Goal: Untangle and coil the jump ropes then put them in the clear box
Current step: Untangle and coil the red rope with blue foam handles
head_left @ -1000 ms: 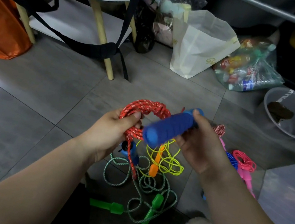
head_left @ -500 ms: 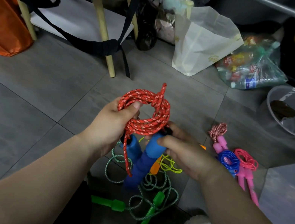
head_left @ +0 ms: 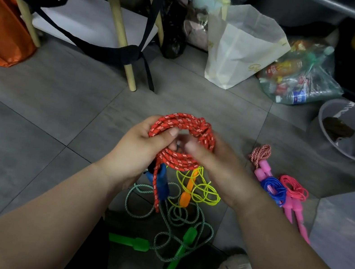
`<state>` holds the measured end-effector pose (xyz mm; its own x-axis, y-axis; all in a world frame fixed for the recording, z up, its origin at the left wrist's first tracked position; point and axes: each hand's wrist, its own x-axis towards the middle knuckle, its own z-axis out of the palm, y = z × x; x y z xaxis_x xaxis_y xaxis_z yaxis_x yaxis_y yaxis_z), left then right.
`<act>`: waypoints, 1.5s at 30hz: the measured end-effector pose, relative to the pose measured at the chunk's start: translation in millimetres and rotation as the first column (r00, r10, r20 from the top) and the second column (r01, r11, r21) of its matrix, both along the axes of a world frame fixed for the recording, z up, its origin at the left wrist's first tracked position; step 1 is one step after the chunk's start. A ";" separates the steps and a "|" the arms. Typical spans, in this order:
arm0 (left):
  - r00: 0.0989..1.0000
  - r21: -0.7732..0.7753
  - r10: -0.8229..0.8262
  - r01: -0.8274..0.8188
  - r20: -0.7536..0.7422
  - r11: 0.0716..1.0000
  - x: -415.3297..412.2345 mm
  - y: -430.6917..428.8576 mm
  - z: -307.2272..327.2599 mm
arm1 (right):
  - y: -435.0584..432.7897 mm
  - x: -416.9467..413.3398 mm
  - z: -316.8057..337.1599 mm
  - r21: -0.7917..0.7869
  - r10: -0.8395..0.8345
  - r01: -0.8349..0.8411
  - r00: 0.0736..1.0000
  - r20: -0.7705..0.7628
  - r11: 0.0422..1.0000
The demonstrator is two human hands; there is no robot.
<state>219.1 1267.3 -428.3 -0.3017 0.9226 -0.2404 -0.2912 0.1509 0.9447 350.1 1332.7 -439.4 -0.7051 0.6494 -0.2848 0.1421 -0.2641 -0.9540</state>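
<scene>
The coiled red rope [head_left: 179, 161] is held above the green-handled rope [head_left: 129, 242] on the floor [head_left: 57, 113], clenched at one side by the left grip [head_left: 138, 148] and at the other by the right grip [head_left: 220, 168], so that its loops are kept from springing apart.

No wording is legible. The white plastic carrier bag [head_left: 241, 48] on the floor bears a small gold emblem [head_left: 253, 67], too small to make out. Bottles inside the clear plastic sack [head_left: 320, 74] carry red and blue labels, their print blurred.
</scene>
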 end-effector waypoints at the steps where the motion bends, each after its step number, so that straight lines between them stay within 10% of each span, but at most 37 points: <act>1: 0.999 0.010 -0.030 0.029 0.034 1.000 0.0 -0.5 1.0 | -1.6 -0.8 -0.2 0.054 -0.001 -0.001 0.999 0.039 0.999; 5: 0.974 0.069 -0.127 0.116 0.189 0.991 -4.9 -0.9 4.9 | 1.3 0.7 4.5 0.055 -0.049 0.047 0.997 0.052 0.997; 12: 0.978 -0.050 -0.059 0.049 -0.199 0.998 -1.6 0.3 2.9 | -0.1 0.5 14.3 0.186 -0.177 0.167 0.983 0.039 0.968; 18: 0.973 -0.186 -0.226 0.230 0.039 0.955 0.4 -0.1 -0.8 | -1.2 0.6 20.5 0.129 -0.208 0.208 0.978 -0.018 0.970; 26: 0.957 -0.169 -0.289 0.284 0.000 0.944 5.8 -3.5 0.1 | 0.7 2.4 25.6 0.242 -0.358 0.343 0.934 0.018 0.908; 34: 0.993 -0.155 -0.108 0.115 0.052 0.981 19.6 -3.0 -4.6 | 3.6 5.4 23.8 0.292 -0.299 0.240 0.938 0.178 0.926; 45: 0.947 -0.098 -0.319 0.314 -0.037 0.944 42.7 -3.4 10.7 | -5.5 39.2 49.8 0.311 -0.192 0.131 0.966 0.172 0.941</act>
<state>261.8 1263.8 -417.6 -0.0120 0.9479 -0.3183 -0.1656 0.3120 0.9355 389.4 1327.2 -389.6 -0.5331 0.8255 -0.1854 0.3138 -0.0106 -0.9494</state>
